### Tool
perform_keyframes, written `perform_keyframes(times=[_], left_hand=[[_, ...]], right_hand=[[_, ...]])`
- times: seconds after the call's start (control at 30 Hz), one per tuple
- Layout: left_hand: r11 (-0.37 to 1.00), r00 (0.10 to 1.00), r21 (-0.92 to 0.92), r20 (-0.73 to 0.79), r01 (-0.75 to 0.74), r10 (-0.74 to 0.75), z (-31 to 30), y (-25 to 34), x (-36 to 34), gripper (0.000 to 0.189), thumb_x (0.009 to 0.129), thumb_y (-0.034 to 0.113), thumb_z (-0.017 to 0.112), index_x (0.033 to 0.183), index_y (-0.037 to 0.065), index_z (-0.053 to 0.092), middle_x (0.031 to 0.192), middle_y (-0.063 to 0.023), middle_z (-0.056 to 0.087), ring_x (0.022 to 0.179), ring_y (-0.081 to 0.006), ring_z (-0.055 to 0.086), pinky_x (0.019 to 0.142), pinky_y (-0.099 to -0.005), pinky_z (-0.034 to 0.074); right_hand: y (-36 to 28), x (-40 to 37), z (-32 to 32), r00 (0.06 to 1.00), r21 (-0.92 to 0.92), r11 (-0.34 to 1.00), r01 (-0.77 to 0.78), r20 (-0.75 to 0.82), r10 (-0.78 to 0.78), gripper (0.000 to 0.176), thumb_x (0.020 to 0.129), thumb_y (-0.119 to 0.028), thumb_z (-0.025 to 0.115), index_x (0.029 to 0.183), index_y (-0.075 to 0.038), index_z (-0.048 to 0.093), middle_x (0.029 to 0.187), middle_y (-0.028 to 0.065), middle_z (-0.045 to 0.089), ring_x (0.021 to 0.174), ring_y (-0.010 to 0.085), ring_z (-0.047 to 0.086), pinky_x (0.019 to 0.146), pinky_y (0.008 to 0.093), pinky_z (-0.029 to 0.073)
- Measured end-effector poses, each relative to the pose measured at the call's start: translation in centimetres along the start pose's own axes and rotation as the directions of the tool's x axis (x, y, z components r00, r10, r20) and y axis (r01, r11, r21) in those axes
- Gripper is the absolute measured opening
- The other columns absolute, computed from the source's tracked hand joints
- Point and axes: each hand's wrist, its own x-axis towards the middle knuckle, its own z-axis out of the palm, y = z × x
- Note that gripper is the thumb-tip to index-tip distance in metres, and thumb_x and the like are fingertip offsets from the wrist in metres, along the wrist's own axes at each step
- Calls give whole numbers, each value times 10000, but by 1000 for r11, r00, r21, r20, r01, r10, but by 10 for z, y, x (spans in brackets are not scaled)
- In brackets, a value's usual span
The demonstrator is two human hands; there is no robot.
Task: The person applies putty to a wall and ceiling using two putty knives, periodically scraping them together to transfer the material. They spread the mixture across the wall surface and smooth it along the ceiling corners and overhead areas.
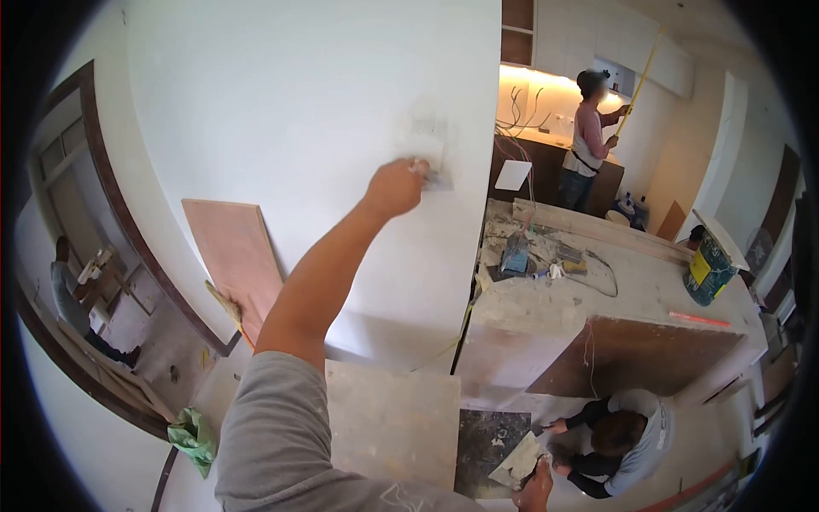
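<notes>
Left hand: bare, raised on an outstretched arm, fingers curled tightly round a scraper. The scraper lay against the white wall, near the wall's right edge, just below a grey patch.

Right hand: low, at the bottom of the view, pinching the edge of a board, which bore pale paste.

Worktop: pale, dusty, to the right of the wall. Towards its left end stood a blue container, with a dark cable looped to the right of it. Near its right end stood a bucket; a red strip lay by the near edge there.

Against the wall: one brown panel, leaning, tilted.

Floor, left: one green bag, beside the doorway.

Persons: one crouched below the worktop's near edge; one stood beyond its far edge, both hands on a yellow rod; one was seen through the doorway.
</notes>
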Motion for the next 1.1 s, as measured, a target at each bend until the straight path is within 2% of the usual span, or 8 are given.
perform_keyframes(times=[0.17,0.27,0.53,0.7,0.8,0.93,1.0,1.1], left_hand=[[999,965,43,-261,32,-19,-39,-22,69,281,824,209,660,1027,22,611,997,-192,676,958,-373,635,825,-456,505],[969,948,-15,-200,248,-246,-90,-22,99,320,835,213,685,1079,20,608,1069,-192,671,1017,-357,629,853,-427,504],[566,720,-734,-154,375,-676,-34,-46,40,455,786,266,771,1055,-47,582,989,-220,666,900,-323,651,786,-387,514],[709,695,-518,-272,478,-666,9,-39,7,414,810,243,755,1054,-44,583,1002,-215,669,858,-341,656,749,-390,528],[593,577,-537,-223,600,-786,-29,-43,-2,334,835,214,726,1000,-34,573,969,-214,671,872,-346,659,779,-403,521],[938,843,-168,-412,302,-346,-9,-43,-23,202,827,120,678,946,5,563,855,-181,640,836,-382,603,746,-472,487],[995,915,27,-391,-99,101,-7,-27,-33,135,795,41,634,907,35,560,836,-146,633,784,-358,567,736,-443,465],[1000,996,21,-90,15,-13,-31,-19,-27,93,806,41,625,878,42,567,842,-132,643,819,-344,586,750,-447,468]], right_hand=[[4,29,-24,986,89,996,-26,164,11,418,1031,-333,405,1317,-51,521,1210,86,612,1080,273,594,888,445,504],[13,31,-17,995,35,999,-20,95,17,420,1033,-329,398,1321,-49,517,1207,88,614,1078,271,599,892,450,507],[8,14,2,999,-132,991,9,-45,-15,399,1034,-302,411,1322,-45,514,1222,90,606,1082,285,593,909,460,507],[-2,2,9,999,-20,999,-40,-12,40,369,1026,-286,431,1300,-58,529,1198,89,611,1073,279,592,889,459,507],[-6,-7,4,1000,5,1000,-26,-5,26,377,1019,-292,444,1307,-64,528,1205,86,609,1081,277,588,888,455,500],[-20,-34,51,995,-11,1000,-24,-98,23,399,1013,-308,451,1302,-45,533,1208,92,611,1088,277,585,903,446,486],[-14,-31,50,996,-25,999,-49,-76,47,402,1015,-310,447,1296,-37,537,1208,96,611,1091,278,584,909,447,484],[-8,-21,41,996,-60,994,-86,-43,83,407,1017,-313,442,1286,-25,543,1209,102,612,1097,281,582,918,447,479]])
